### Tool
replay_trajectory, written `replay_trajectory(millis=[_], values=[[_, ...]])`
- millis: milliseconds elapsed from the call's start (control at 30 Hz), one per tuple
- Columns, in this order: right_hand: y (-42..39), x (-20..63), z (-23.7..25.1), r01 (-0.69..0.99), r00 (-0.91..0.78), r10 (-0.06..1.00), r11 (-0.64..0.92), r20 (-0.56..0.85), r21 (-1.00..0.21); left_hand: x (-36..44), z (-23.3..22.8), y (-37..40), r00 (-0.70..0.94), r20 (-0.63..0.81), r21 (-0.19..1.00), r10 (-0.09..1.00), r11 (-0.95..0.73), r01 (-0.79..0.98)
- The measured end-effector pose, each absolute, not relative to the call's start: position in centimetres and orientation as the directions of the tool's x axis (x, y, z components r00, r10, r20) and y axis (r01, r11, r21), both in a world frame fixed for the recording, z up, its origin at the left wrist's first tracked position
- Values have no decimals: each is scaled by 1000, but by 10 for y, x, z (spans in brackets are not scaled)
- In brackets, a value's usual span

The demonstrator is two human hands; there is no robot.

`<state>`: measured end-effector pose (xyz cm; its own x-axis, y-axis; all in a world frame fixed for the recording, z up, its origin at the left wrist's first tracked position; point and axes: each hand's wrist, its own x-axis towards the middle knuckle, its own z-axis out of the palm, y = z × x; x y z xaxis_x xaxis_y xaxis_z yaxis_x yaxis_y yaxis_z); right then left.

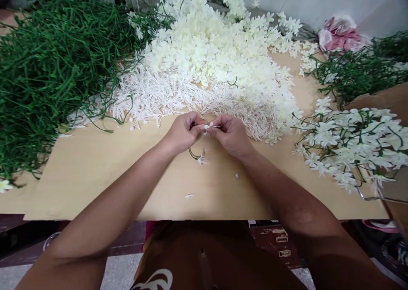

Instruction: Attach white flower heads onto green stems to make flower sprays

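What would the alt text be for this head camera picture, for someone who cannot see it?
Two bare hands, left hand and right hand, pinch a small white flower piece above a tan tabletop. Behind lie white petals, white stamens and green stems.

A single head-worn view looks forward and steeply down, close over the table [95, 171], its far edge topmost.

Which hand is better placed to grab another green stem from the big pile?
Probably the left hand: the pile of green stems lies on its side of the table, while the right hand sits farther away.
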<state>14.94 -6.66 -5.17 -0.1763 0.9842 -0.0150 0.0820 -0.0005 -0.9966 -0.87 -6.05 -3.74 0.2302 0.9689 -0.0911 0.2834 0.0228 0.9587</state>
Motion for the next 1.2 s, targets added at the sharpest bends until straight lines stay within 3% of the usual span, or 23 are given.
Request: replay_trajectory(millis=[233,533,733,1200], values=[[-66,148,-52,79,-159,987,32,19,-996,-9,-37,-59,215,-85,966,973,28,258],[-62,153,-50,-179,-190,981,-78,-43,-981,-11,-33,-61,253,-60,989,966,22,148],[-59,158,-52,-252,-273,958,-158,-87,-955,-11,-29,-63,348,-9,970,937,-76,230],[-59,159,-40,-43,-412,909,-81,-56,-996,-19,-30,-65,510,-20,971,860,-105,214]])
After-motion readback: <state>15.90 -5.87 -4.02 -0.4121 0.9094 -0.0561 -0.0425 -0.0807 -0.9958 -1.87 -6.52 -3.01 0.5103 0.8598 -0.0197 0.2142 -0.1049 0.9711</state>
